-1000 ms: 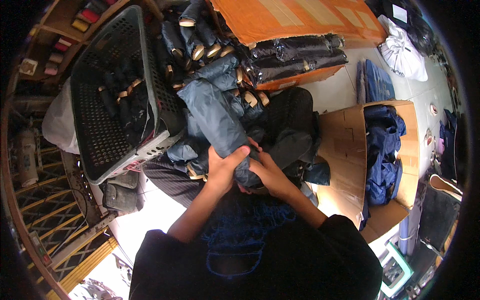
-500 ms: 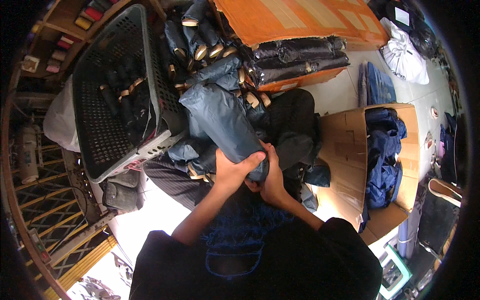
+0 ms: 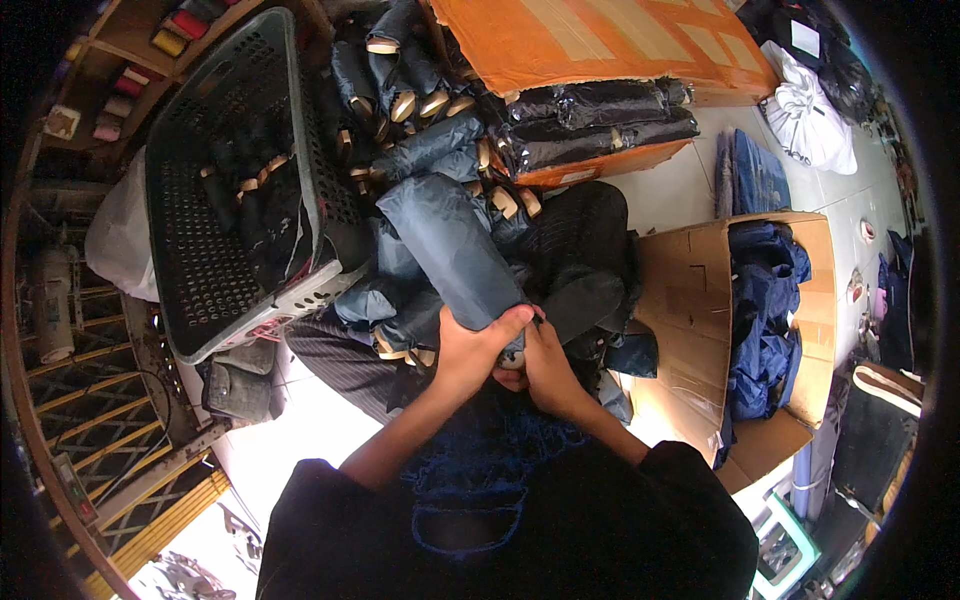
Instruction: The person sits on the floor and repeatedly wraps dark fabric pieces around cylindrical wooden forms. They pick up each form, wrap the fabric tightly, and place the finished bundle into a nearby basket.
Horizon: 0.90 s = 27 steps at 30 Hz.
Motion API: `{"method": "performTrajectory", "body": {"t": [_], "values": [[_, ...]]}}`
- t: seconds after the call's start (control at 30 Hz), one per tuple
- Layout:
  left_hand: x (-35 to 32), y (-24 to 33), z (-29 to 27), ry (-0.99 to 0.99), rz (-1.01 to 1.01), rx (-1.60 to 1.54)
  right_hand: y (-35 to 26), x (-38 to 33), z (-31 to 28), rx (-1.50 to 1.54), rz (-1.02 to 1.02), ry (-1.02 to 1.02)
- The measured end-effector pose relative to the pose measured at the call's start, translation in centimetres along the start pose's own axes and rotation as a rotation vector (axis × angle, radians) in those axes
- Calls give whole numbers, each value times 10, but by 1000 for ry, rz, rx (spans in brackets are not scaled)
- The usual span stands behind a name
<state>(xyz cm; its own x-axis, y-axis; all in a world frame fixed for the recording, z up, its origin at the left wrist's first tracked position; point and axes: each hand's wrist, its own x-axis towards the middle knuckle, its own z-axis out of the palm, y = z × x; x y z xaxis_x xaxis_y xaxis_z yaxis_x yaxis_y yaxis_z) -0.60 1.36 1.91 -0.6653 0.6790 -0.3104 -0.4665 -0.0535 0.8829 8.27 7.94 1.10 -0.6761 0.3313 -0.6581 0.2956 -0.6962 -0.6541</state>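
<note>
Head view looks down on a long dark blue-grey fabric sleeve (image 3: 450,250), a rolled, tube-shaped cover held just in front of the person's chest. Its long axis runs on a slant, from the near end at the hands up and to the left, so the far end points toward the grey perforated plastic basket (image 3: 215,290). The left hand (image 3: 472,350) is wrapped around the near end of the sleeve, fingers curled over it and clamped on the cloth. The right hand (image 3: 545,365) sits touching the left, closed around the same end from below and from the right; what its fingertips pinch is hidden.

Under and around the sleeve lies a heap of similar dark folded umbrellas with tan wooden handles (image 3: 420,110), crowding it on the left and far side. The basket stands tilted just left of the heap, with more of the same pieces inside. Beyond the heap, black plastic-wrapped bundles (image 3: 600,115) rest against an orange cardboard box (image 3: 590,40). To the right, an open brown cardboard carton (image 3: 690,300) holds blue cloth (image 3: 760,320); its near flap lies close to the right hand. The only open room is pale floor (image 3: 670,190) between the bundles and the carton.
</note>
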Motion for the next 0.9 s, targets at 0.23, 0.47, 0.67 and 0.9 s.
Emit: {"method": "performTrajectory", "body": {"t": [0.23, 0.47, 0.67, 0.9], "values": [[8, -6, -14, -61, 111, -177, 5, 27, -9, -28, -1, -266], [10, -22, -35, 231, -157, 33, 23, 36, -5, 178, 102, -387], [56, 10, -58, 226, 217, 492, 14, 38, -30, -567, -558, -171], [85, 30, -75, 340, 663, 1550, 8, 30, -136, -1444, -722, 630]]}}
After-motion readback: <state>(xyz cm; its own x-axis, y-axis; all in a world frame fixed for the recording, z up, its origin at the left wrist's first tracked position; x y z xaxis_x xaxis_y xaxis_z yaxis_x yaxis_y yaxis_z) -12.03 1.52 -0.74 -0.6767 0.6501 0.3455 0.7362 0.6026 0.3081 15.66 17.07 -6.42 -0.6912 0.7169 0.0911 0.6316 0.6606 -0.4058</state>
